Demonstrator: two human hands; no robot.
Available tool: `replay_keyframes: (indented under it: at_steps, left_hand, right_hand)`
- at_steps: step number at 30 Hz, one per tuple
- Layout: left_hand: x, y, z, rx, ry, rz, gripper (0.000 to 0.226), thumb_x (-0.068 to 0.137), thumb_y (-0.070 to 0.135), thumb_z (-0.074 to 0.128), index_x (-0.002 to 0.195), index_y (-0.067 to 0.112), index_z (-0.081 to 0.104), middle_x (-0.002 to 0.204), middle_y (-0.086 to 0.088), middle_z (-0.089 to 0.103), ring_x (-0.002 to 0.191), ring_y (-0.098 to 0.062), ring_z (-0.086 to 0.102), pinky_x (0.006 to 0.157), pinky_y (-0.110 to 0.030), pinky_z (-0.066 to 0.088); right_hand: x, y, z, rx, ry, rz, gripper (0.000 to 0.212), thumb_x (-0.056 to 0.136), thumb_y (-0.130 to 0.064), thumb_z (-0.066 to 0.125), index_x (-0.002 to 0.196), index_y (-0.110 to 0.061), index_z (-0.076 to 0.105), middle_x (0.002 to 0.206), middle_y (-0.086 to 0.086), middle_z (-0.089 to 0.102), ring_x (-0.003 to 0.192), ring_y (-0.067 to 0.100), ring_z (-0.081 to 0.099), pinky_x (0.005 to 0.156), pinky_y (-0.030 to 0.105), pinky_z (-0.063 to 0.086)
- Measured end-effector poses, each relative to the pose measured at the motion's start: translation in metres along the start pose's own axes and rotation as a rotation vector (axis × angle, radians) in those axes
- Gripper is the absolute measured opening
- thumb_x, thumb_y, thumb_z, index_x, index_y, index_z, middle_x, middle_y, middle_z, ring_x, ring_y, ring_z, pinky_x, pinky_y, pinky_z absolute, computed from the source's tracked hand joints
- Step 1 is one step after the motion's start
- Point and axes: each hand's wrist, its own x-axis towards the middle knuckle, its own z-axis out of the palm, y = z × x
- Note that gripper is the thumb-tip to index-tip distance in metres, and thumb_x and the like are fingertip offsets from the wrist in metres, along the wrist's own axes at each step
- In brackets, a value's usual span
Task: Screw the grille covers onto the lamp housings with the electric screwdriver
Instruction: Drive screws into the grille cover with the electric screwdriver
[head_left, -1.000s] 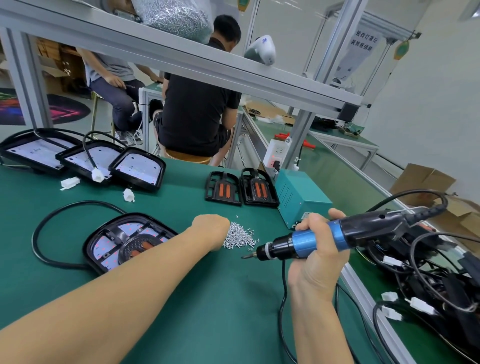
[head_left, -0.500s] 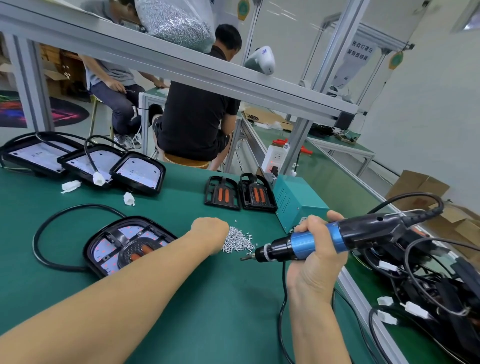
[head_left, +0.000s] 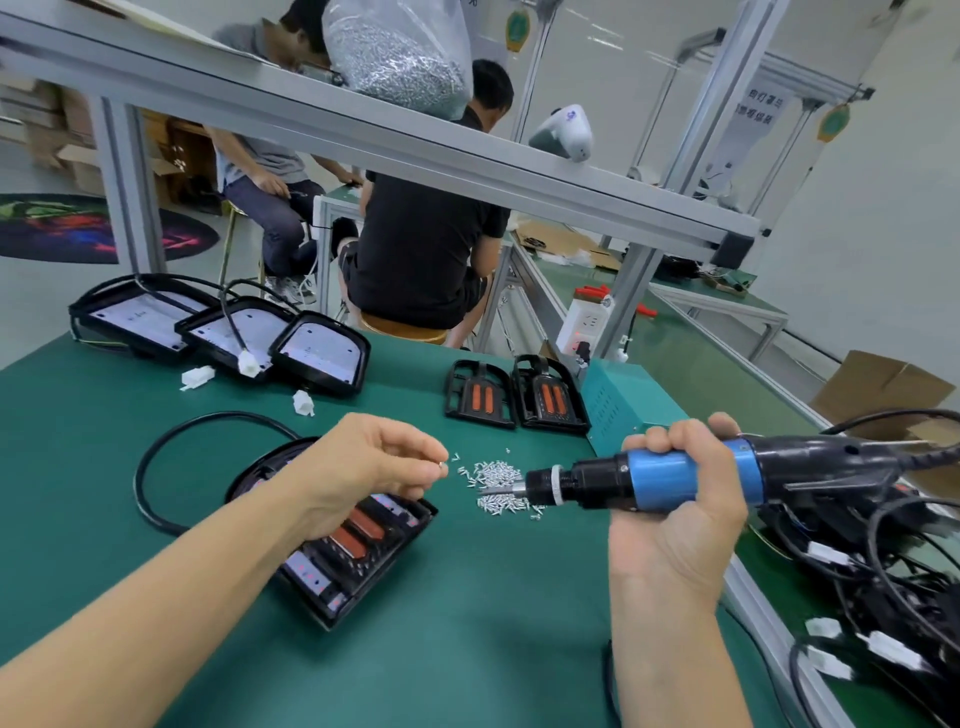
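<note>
My left hand (head_left: 363, 462) hovers over a black lamp housing (head_left: 348, 551) with its grille cover and orange inserts, and pinches a small silver screw (head_left: 443, 464) at its fingertips. Just to the right lies a pile of silver screws (head_left: 496, 483) on the green mat. My right hand (head_left: 675, 499) grips the blue and black electric screwdriver (head_left: 675, 475), held level with its bit pointing left over the screw pile. Two loose grille covers (head_left: 514, 392) lie farther back. Three open lamp housings (head_left: 228, 332) sit at the far left.
A teal power box (head_left: 623, 410) stands behind the screws. A black cable (head_left: 156, 467) loops left of the lamp. Tangled cables with white connectors (head_left: 857, 597) fill the right side. A shelf beam (head_left: 363, 135) with a bag of screws crosses overhead. Two people sit beyond the table.
My left hand has lifted away from the screw pile with a screw pinched in its fingers. The screwdriver bit has come closer over the pile. The view has shifted nearer and downward.
</note>
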Motion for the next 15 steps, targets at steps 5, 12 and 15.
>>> replay_keyframes:
  at_steps: [5,12,15]
  left_hand:
    - [-0.035,-0.001,-0.016,-0.163,0.047,-0.009,0.013,0.062,0.008,0.074,0.075,0.005,0.076,0.072,-0.016,0.067,0.058,-0.016,0.059,0.056,-0.022,0.052]
    - [-0.054,-0.006,-0.026,-0.234,0.087,0.048,0.019,0.083,-0.006,0.060,0.074,0.003,0.074,0.072,-0.017,0.065,0.056,-0.017,0.057,0.053,-0.021,0.051]
    - [-0.057,-0.007,-0.027,-0.277,0.107,0.059,0.018,0.083,-0.007,0.060,0.075,0.003,0.072,0.073,-0.015,0.067,0.056,-0.015,0.058,0.053,-0.021,0.051]
  right_hand:
    - [-0.015,0.017,0.027,0.104,-0.055,0.084,0.025,0.072,-0.003,0.058,0.086,-0.023,0.055,0.061,-0.007,0.050,0.053,0.008,0.051,0.062,0.020,0.049]
    - [-0.032,0.035,0.053,0.108,-0.121,0.121,0.025,0.078,0.002,0.053,0.087,-0.021,0.053,0.060,-0.007,0.050,0.052,0.007,0.050,0.059,0.018,0.048]
    - [-0.036,0.038,0.058,0.098,-0.127,0.124,0.025,0.082,0.003,0.050,0.086,-0.021,0.053,0.059,-0.007,0.050,0.052,0.007,0.050,0.059,0.018,0.048]
